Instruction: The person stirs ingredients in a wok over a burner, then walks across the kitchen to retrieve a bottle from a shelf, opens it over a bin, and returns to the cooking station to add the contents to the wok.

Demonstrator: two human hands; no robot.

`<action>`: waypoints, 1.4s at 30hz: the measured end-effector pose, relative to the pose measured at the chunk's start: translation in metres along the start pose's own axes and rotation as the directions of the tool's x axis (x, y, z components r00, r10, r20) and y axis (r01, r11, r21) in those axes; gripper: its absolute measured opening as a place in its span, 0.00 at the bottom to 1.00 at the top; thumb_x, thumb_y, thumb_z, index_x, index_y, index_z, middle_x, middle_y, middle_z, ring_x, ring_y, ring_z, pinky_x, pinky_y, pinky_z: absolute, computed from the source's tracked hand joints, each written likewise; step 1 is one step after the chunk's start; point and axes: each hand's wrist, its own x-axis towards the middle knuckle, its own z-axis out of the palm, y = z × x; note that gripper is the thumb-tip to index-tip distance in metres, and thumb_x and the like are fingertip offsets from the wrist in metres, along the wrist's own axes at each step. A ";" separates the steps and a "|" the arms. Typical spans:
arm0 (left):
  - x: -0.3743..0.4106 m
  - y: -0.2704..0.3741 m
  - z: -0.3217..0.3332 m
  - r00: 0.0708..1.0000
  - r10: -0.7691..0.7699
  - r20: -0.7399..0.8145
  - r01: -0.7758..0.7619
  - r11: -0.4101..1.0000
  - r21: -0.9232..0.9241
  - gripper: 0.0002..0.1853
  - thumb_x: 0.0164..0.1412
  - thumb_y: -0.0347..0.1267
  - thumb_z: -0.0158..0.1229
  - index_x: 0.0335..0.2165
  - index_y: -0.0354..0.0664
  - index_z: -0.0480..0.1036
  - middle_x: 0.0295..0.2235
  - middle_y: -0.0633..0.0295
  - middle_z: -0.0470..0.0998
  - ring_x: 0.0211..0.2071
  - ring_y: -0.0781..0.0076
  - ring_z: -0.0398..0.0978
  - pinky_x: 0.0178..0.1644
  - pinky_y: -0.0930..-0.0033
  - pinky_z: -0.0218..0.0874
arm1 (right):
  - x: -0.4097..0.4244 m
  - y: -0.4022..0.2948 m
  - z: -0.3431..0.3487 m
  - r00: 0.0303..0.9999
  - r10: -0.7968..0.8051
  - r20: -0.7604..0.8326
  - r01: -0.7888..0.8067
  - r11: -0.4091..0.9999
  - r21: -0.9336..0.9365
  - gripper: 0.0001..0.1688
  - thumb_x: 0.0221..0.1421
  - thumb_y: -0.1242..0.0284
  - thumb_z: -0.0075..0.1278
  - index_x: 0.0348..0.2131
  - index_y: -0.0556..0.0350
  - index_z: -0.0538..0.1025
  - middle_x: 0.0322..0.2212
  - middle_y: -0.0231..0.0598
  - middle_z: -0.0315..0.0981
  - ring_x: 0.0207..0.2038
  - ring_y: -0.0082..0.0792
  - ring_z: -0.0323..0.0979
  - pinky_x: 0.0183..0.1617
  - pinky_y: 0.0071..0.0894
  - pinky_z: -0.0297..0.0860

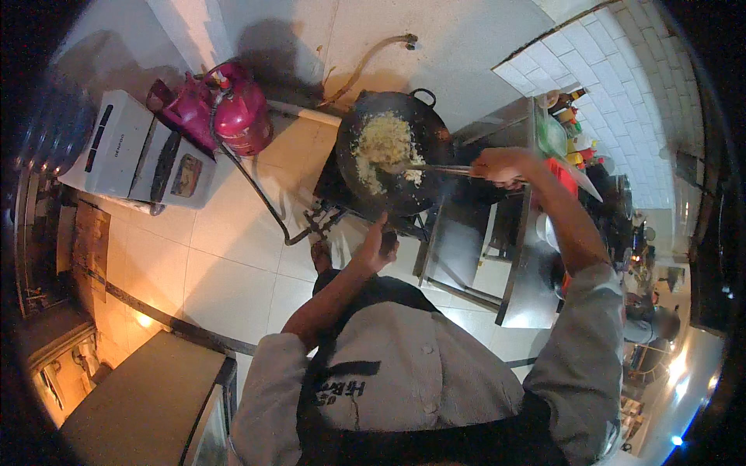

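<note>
A large black wok point(428, 192) sits over a gas burner in front of me. Pale yellow, grainy food resembling fried rice point(384, 137) lies in a loose heap inside it, with bits scattered up the wall. My right hand point(502, 166) grips the shaft of a long metal wok utensil point(440, 169) from the right; its head is partly buried in the food, so its exact shape is hidden. At the near rim, my left hand point(376, 250) is closed around a dark handle point(388, 241), apparently the wok's. A loop handle point(423, 98) shows on the far rim.
Pink gas cylinders point(242, 119) stand left, their black hose point(256, 189) running to the burner. Beside them is a white appliance point(119, 157). A stainless-steel table point(457, 244) adjoins on the right, with bottles and containers point(574, 145) behind. Another person point(647, 326) is far right.
</note>
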 end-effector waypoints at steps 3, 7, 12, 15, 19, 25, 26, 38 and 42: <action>0.004 0.019 -0.049 1.000 0.015 0.002 -0.015 0.991 0.134 0.24 0.58 0.55 0.53 0.30 0.44 0.70 0.15 0.62 0.68 0.14 0.71 0.64 0.20 0.67 0.57 | -0.040 -0.018 -0.032 0.991 0.133 0.031 -0.123 0.968 -0.219 0.31 0.62 0.53 0.40 0.17 0.59 0.71 0.10 0.40 0.67 0.13 0.34 0.67 0.20 0.40 0.65; 0.027 0.059 -0.187 0.766 0.544 -0.341 -0.322 0.785 0.529 0.23 0.61 0.50 0.51 0.37 0.40 0.73 0.21 0.62 0.73 0.21 0.71 0.70 0.26 0.66 0.64 | -0.034 -0.047 -0.017 0.966 0.250 -0.069 -0.260 0.935 -0.241 0.24 0.61 0.56 0.42 0.27 0.59 0.76 0.16 0.44 0.72 0.18 0.39 0.73 0.26 0.44 0.70; 0.041 0.123 -0.236 0.395 0.835 -0.384 0.289 0.284 0.914 0.20 0.57 0.43 0.52 0.37 0.34 0.74 0.26 0.47 0.78 0.30 0.51 0.78 0.32 0.56 0.70 | -0.033 -0.026 0.003 0.943 0.029 -0.332 -0.169 0.900 -0.401 0.20 0.60 0.59 0.43 0.32 0.56 0.79 0.26 0.51 0.77 0.31 0.48 0.77 0.35 0.51 0.72; 0.052 0.157 -0.297 0.271 0.957 -0.106 0.401 -0.012 0.916 0.24 0.56 0.46 0.52 0.37 0.33 0.75 0.28 0.41 0.78 0.31 0.46 0.79 0.34 0.51 0.70 | -0.048 -0.038 -0.021 0.906 0.195 -0.377 -0.355 0.834 -0.423 0.19 0.59 0.59 0.44 0.36 0.51 0.79 0.28 0.50 0.77 0.35 0.50 0.77 0.38 0.53 0.71; 0.077 0.162 -0.308 0.327 0.929 -0.174 0.154 0.130 0.980 0.27 0.59 0.47 0.47 0.36 0.31 0.76 0.32 0.38 0.78 0.32 0.44 0.77 0.38 0.48 0.67 | -0.012 -0.034 0.008 0.868 0.063 -0.493 -0.282 0.878 -0.385 0.19 0.58 0.56 0.46 0.41 0.45 0.79 0.28 0.48 0.78 0.34 0.50 0.77 0.37 0.52 0.72; 0.067 0.168 -0.224 0.553 0.670 -0.495 -0.116 0.651 0.751 0.30 0.61 0.49 0.46 0.37 0.28 0.75 0.34 0.41 0.78 0.35 0.47 0.77 0.39 0.51 0.62 | -0.047 0.009 0.002 0.778 0.202 -0.594 -0.461 0.827 -0.322 0.21 0.58 0.54 0.47 0.46 0.42 0.76 0.27 0.49 0.77 0.33 0.51 0.77 0.35 0.50 0.72; 0.062 0.168 -0.229 0.527 0.703 -0.478 -0.110 0.614 0.782 0.30 0.61 0.49 0.46 0.38 0.27 0.74 0.33 0.42 0.78 0.34 0.47 0.77 0.40 0.50 0.63 | -0.044 0.022 -0.006 0.765 0.229 -0.602 -0.501 0.799 -0.333 0.22 0.58 0.53 0.47 0.47 0.41 0.75 0.28 0.49 0.78 0.33 0.51 0.77 0.35 0.50 0.72; -0.003 0.068 -0.251 0.420 0.908 0.002 0.077 -0.038 0.996 0.22 0.59 0.44 0.56 0.44 0.40 0.72 0.35 0.46 0.77 0.43 0.50 0.72 0.47 0.58 0.64 | -0.018 -0.010 0.021 0.659 -0.425 -0.621 -0.115 0.759 -0.641 0.28 0.55 0.71 0.48 0.56 0.32 0.68 0.33 0.39 0.69 0.34 0.42 0.73 0.35 0.45 0.71; -0.048 0.019 -0.092 0.896 0.434 -0.097 -0.356 0.830 0.430 0.23 0.61 0.52 0.52 0.41 0.45 0.71 0.34 0.54 0.78 0.35 0.61 0.76 0.37 0.60 0.68 | -0.069 0.010 0.092 0.605 -0.392 -0.693 -0.164 0.790 -0.590 0.36 0.48 0.76 0.50 0.57 0.29 0.68 0.33 0.37 0.67 0.35 0.40 0.72 0.35 0.43 0.72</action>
